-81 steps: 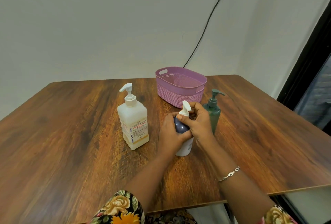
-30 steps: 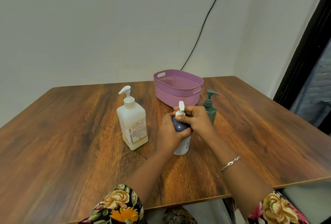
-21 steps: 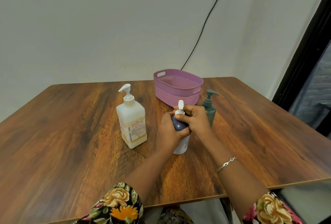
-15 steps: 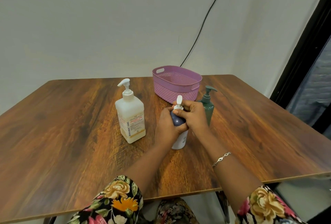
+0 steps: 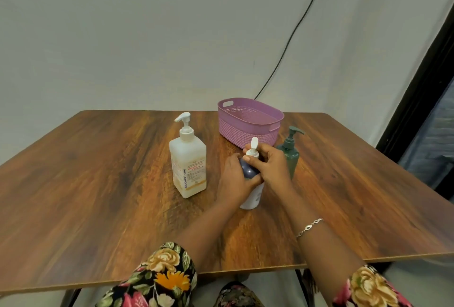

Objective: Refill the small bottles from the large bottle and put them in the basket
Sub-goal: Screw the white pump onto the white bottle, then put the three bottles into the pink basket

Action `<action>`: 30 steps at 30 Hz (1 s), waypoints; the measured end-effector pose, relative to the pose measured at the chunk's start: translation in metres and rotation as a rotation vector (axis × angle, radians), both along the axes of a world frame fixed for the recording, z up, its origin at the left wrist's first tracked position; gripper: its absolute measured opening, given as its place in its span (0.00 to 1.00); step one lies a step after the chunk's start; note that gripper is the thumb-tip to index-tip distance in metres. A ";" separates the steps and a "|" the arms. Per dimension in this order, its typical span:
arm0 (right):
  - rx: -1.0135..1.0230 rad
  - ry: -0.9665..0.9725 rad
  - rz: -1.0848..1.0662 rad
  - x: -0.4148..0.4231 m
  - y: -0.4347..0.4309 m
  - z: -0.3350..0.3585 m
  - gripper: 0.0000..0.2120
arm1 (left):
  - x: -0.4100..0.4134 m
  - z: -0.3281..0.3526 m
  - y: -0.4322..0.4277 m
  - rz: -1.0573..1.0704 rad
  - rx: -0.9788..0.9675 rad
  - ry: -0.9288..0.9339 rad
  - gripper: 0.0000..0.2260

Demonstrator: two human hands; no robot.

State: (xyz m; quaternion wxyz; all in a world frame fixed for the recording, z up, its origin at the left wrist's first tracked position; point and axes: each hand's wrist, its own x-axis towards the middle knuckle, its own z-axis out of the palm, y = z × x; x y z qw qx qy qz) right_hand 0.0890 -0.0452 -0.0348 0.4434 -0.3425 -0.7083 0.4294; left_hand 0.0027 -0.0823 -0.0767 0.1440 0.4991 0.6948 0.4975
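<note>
Purple plastic weave forms the basket [image 5: 242, 132], which sits toward the far edge of the wooden counter [image 5: 98, 184], with a handle slot in each end.

Just in front of the basket, on the person's side, a small bottle [image 5: 253, 197] stands upright on the counter. It has a dark blue shoulder and a white lower body. The left grip [image 5: 232, 181] is wrapped round the bottle's body, fingers curled behind it and thumb across the front. The right grip [image 5: 272, 169] pinches the white pump top [image 5: 253, 148] at its collar, the thumb on the near side and the fingers round the back. The nozzle sticks up above the knuckles.

A green pump bottle [image 5: 291, 153] stands upright just beside the basket's right end, slightly nearer the person. Its lower part is hidden behind the right grip.

A large pale bottle [image 5: 188, 166] with a white pump and a printed label stands upright to the left of the basket and a little nearer the person, apart from both the basket and the left grip.

A thin silver bracelet [image 5: 309, 227] circles the right wrist, and floral sleeves [image 5: 162, 274] show at the bottom edge. Behind the basket a black cable [image 5: 294, 31] runs up the pale wall.
</note>
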 end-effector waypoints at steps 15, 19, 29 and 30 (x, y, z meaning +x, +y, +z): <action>0.227 -0.078 -0.163 -0.007 -0.018 0.026 0.29 | -0.032 0.015 -0.058 0.457 0.466 0.060 0.15; 0.604 0.072 -0.262 -0.027 -0.060 0.033 0.25 | -0.052 0.015 -0.063 0.529 0.443 -0.032 0.16; 0.199 -0.347 -0.030 -0.106 -0.059 -0.023 0.40 | -0.088 0.009 -0.070 0.366 0.360 -0.238 0.20; 0.163 -0.356 -0.043 -0.111 -0.057 -0.024 0.42 | -0.091 0.008 -0.069 0.339 0.358 -0.240 0.23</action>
